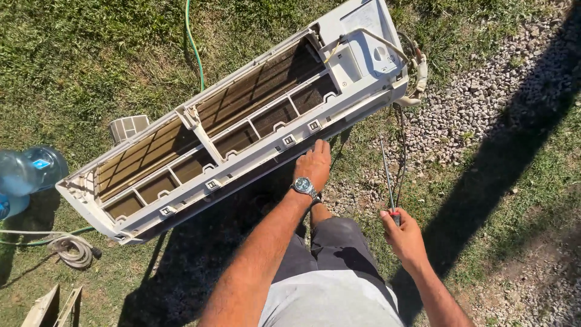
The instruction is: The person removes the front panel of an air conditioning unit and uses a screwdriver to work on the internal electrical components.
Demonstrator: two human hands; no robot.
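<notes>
White plastic air conditioner [242, 130] lies on the grass [72, 54], big and likely heavy, left hand [313, 163] flat on its stiff edge, right hand [402, 236] closed around a thin screwdriver [387, 178].

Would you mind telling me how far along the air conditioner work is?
Done: the air conditioner unit lies on the grass with its front cover off, dusty coil exposed. In hand: left hand steadies its lower edge; right hand holds a long screwdriver. Left: the coil looks uncleaned.
</notes>
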